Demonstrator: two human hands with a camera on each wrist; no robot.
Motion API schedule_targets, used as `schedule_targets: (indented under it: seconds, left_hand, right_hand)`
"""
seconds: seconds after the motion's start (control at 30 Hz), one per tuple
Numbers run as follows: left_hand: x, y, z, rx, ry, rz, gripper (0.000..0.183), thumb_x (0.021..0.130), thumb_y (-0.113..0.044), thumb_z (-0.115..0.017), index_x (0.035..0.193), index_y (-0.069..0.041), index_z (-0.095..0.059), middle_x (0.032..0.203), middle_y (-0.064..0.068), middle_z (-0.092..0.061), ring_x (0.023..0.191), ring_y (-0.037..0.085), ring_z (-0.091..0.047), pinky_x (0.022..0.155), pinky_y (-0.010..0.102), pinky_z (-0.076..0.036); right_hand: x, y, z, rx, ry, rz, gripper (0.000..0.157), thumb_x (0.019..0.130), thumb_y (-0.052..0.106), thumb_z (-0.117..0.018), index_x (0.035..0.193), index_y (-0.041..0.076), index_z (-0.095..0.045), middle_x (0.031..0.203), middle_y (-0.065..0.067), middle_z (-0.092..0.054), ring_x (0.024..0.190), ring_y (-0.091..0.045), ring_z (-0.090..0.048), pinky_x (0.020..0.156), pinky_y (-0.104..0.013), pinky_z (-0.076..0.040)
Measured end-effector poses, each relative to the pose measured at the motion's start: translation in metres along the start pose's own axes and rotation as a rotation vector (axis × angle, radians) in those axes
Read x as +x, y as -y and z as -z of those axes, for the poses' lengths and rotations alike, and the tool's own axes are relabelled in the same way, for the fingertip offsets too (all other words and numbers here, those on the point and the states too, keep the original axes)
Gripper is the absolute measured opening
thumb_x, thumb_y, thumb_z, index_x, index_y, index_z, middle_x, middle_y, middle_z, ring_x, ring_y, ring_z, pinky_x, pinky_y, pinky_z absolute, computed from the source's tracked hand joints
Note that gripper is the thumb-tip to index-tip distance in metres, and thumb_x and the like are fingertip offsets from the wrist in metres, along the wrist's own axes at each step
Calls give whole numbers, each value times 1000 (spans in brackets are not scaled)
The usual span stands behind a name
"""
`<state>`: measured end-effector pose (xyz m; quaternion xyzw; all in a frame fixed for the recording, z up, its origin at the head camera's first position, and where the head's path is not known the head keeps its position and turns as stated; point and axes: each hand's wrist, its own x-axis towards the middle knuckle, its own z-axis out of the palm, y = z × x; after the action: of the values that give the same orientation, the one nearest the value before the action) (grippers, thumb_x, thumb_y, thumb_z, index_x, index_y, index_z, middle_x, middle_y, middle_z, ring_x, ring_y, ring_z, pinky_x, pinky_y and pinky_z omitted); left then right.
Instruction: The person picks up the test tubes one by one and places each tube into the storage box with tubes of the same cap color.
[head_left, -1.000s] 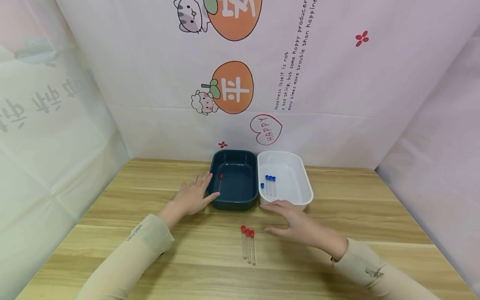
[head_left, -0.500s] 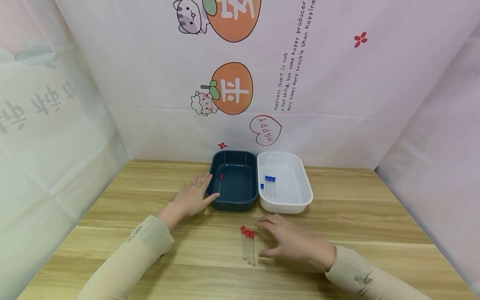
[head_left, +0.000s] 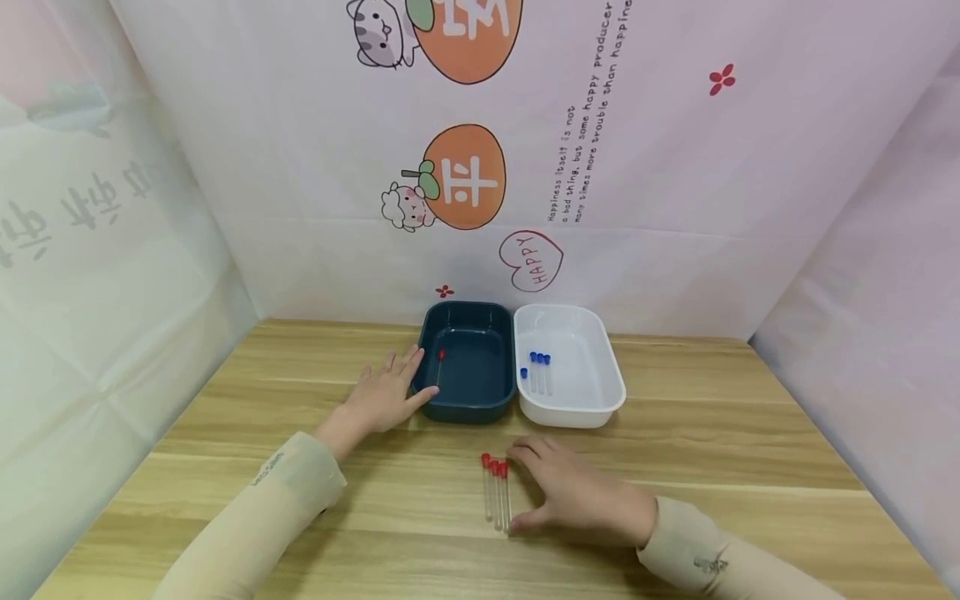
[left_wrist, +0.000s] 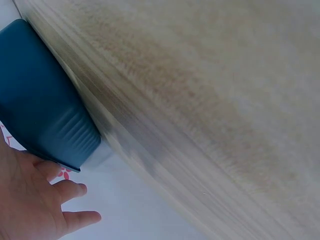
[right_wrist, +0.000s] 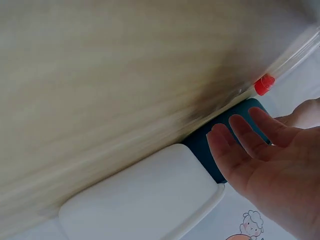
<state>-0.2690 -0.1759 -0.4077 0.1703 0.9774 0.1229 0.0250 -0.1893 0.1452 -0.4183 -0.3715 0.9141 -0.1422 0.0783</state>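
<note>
Three red-capped tubes (head_left: 497,497) lie side by side on the surface (head_left: 697,400), and here's the right grip (head_left: 581,492) right alongside! They sit just to its left, long axes running near to far, caps at the far end, near ends slanting slightly right. Fingers by the caps, thumb by the near end of the rightmost tube: the hand's gap runs along that length, which looks like the relation that counts. Is it touching? Can't tell, but nothing is grasped; the fingers curve loosely, released.

The right hand is clearly the nearer one. Over to the left and farther off, the left grip (head_left: 382,396) spreads, unclenched, at the left rim of the dark tray (head_left: 476,367). Inside that tray, toward its left side, lies a single red-capped tube (head_left: 441,355). Just right of it, the white tray (head_left: 588,358) shows four blue caps (head_left: 540,358) at its left side.
</note>
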Motion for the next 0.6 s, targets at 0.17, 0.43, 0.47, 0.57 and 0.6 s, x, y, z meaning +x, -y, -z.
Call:
schedule_targets:
  seconds: [0.17, 0.43, 0.47, 0.57, 0.6]
  left_hand:
    - [-1, -1, 0, 1, -7, -2, 84, 106, -61, -39, 165, -6, -16, 170, 11, -13, 153, 45, -13, 114, 73, -13]
    - [0, 1, -1, 12, -7, -2, 84, 105, -62, -39, 165, -7, -15, 170, 10, -13, 153, 45, -14, 115, 73, -14]
    - [1, 1, -1, 11, -6, -1, 85, 105, -63, -38, 165, -8, -15, 170, 9, -13, 153, 45, -14, 115, 73, -14]
    - [1, 1, -1, 8, -9, -4, 85, 105, -63, -39, 165, -7, -15, 170, 10, -13, 153, 45, -14, 114, 74, -14]
    - [1, 1, -1, 8, -8, -2, 85, 105, -63, -38, 165, -8, -15, 170, 10, -13, 153, 45, -14, 115, 73, -14]
  right_hand:
    - [2, 4, 2, -31, 15, -1, 101, 77, 73, -75, 144, 0, -54, 144, -12, -52, 135, -29, -47, 113, -47, -40]
    - [5, 11, 0, -60, 86, -32, 104, 76, 72, -77, 145, -1, -53, 150, -15, -47, 138, -31, -44, 112, -48, -40]
    - [6, 11, -1, -62, 84, -34, 103, 76, 71, -78, 145, -1, -53, 150, -15, -48, 138, -31, -44, 112, -48, -40]
    - [6, 11, -2, -73, 71, -29, 102, 76, 70, -79, 145, -1, -53, 149, -15, -48, 137, -31, -44, 112, -48, -40]
    - [6, 11, -3, -76, 67, -28, 102, 76, 69, -79, 145, -1, -52, 149, -15, -48, 138, -31, -44, 113, -48, -40]
